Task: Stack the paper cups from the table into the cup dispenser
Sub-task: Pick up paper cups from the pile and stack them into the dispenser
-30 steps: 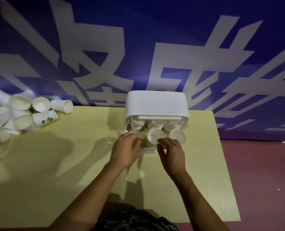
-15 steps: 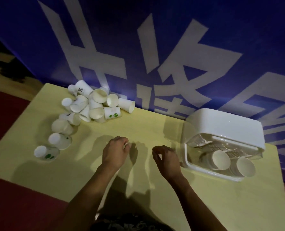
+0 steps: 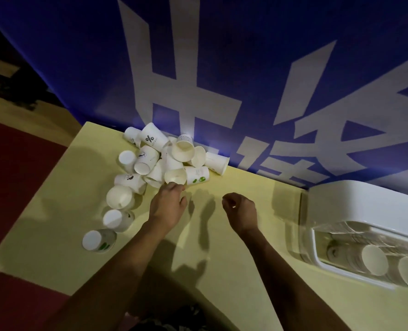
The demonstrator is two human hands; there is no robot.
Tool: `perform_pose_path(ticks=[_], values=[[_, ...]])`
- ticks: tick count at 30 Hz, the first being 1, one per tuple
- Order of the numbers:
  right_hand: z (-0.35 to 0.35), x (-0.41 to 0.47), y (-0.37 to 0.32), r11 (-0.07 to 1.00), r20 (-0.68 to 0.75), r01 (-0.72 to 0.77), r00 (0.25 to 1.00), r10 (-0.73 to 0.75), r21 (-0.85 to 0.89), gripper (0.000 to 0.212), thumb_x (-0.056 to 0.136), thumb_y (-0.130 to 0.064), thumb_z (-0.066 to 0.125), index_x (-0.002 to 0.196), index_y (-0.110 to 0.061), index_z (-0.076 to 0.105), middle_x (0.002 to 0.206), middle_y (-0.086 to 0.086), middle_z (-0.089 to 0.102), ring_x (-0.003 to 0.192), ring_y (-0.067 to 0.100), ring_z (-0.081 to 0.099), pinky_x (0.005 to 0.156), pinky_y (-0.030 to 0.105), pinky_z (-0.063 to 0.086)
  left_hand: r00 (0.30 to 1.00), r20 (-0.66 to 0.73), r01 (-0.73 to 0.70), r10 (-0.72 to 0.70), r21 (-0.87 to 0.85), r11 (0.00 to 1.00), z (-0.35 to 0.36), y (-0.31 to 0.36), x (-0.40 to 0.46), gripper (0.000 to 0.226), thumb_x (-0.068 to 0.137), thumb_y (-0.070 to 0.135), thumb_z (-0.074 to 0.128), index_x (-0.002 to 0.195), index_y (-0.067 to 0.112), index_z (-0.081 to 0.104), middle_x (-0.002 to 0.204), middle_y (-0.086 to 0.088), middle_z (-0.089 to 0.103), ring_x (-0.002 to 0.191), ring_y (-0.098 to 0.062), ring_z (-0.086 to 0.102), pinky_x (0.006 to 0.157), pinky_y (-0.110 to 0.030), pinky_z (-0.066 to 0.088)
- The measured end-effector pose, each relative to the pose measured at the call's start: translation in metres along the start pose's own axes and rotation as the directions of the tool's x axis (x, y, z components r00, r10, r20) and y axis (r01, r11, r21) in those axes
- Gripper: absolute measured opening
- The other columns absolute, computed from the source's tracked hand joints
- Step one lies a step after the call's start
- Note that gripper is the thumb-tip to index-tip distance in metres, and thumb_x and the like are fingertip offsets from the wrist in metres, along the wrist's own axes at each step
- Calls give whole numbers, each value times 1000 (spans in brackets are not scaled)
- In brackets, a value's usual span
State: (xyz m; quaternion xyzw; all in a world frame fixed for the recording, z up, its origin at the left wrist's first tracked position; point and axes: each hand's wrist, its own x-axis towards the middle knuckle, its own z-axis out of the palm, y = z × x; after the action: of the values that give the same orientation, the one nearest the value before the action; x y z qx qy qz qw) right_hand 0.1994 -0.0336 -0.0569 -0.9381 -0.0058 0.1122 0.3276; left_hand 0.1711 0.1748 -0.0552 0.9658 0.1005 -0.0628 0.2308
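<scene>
Lying heaped on their sides at the far left of the worktop [image 3: 55,201], the paper cups [image 3: 164,161] look light, thin-walled and easily crushed, so each is best taken lightly around the stiffer rolled rim or upper wall, not squeezed mid-body. The left hand [image 3: 168,206] has its fingertips at the rim of the nearest cup [image 3: 175,176], grip loosely spread with nothing pinched yet. The right hand [image 3: 241,211] hovers empty, fingers curled, between the heap and the cup dispenser [image 3: 365,206], which already holds nested rows.
</scene>
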Motion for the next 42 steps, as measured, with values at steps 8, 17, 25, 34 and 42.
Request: perform_pose_path(ticks=[8,17,25,34,42], values=[[27,71,-19,952,26,-295,955,294,79,27,92,-24,61,114,-12,69,111,6,71,101,26,63,83,27,46,993,118,-27,19,72,997,6,-22,41,32,90,29,54,118,17,59,117,-1,57,111,-23,48,90,-36,46],[51,127,-22,548,157,-570,767,622,613,4,89,-10,66,93,-12,68,90,5,70,83,22,69,76,33,60,988,154,3,-3,-5,1000,11,-26,61,24,89,19,51,108,18,65,106,-3,61,103,-22,51,84,-33,45],[52,94,-23,569,37,-495,775,631,656,7,89,-11,64,83,-13,68,90,10,71,78,21,70,75,33,61,1000,-5,-7,7,-135,991,6,-25,47,18,86,13,56,99,13,69,91,-8,63,88,-27,55,76,-34,46],[13,-6,1,651,-179,-317,797,577,690,10,89,-14,63,92,-16,72,79,-6,71,72,12,69,78,38,60,991,-136,-51,16,-261,964,-3,-3,-11,11,82,8,65,91,12,69,86,-4,64,81,-24,58,70,-34,50],[-34,-78,42,850,-355,-176,853,383,496,13,94,-25,62,101,-21,72,93,-7,72,86,13,65,75,35,56,977,-158,-189,143,-332,924,-2,68,-55,10,84,10,66,92,15,69,88,2,65,82,-17,59,72,-28,49]])
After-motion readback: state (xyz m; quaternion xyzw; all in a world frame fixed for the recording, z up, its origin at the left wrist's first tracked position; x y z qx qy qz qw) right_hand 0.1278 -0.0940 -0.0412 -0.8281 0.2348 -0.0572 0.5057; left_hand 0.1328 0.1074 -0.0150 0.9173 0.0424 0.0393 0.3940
